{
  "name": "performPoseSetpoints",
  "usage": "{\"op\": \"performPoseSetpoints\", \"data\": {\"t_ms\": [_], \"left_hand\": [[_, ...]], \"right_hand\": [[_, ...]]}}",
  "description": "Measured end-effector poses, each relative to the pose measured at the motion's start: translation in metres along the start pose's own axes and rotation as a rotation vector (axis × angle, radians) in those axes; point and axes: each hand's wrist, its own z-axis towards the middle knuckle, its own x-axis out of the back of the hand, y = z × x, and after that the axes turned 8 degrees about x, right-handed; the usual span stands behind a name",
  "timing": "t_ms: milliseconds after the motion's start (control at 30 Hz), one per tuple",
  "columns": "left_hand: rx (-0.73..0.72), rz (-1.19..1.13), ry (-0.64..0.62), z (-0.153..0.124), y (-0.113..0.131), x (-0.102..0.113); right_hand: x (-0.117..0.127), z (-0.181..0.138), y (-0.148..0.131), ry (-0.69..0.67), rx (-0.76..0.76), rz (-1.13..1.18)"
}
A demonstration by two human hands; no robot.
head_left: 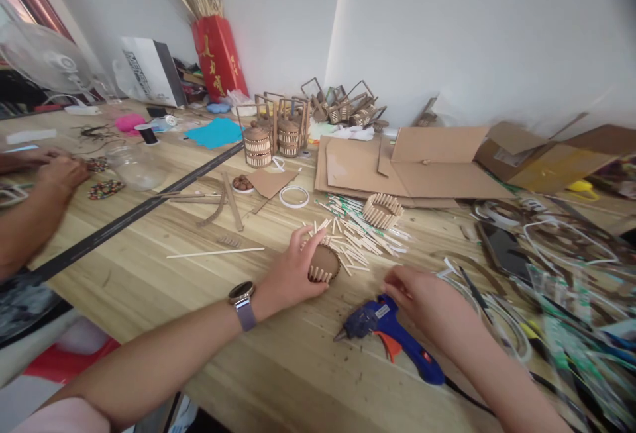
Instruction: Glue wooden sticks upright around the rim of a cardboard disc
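My left hand (291, 271), with a watch on its wrist, grips a small round cardboard base (325, 262) between thumb and fingers. Short wooden sticks stand upright along part of its rim. My right hand (422, 294) is beside a blue glue gun (382, 324) lying on its side, nozzle pointing left. Its fingers are curled together, and what they hold, if anything, is hidden. Beyond my hands lie many loose short sticks (360, 241). A finished-looking ring of upright sticks (382, 211) stands behind them.
Small lidded stick baskets (258, 145) and flat cardboard (362, 165) are at the back. A white ring (294, 196) and cardboard strips (231, 201) lie mid-table. Cables and a phone (504, 247) crowd the right. Another person's hands (62, 171) handle beads (105, 188) at left.
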Motion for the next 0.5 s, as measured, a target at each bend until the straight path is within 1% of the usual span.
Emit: {"op": "performPoseSetpoints", "data": {"t_ms": [67,100,167,233,333,500], "left_hand": [[0.002,-0.004,0.005,0.0,0.0,0.0],[0.003,-0.007,0.007,0.0,0.0,0.0],[0.004,-0.016,0.004,0.0,0.0,0.0],[0.0,-0.02,-0.003,0.0,0.0,0.0],[-0.014,-0.011,-0.004,0.0,0.0,0.0],[-0.036,-0.012,0.011,0.001,-0.003,-0.001]], "right_hand": [[-0.003,0.019,-0.005,0.038,0.163,0.062],[-0.005,0.028,-0.007,0.038,0.204,0.076],[-0.01,0.045,-0.01,0.037,0.235,0.08],[-0.014,0.055,-0.01,0.015,0.233,0.079],[-0.016,0.057,-0.006,-0.033,0.231,0.082],[-0.015,0.045,-0.005,-0.069,0.266,0.087]]}}
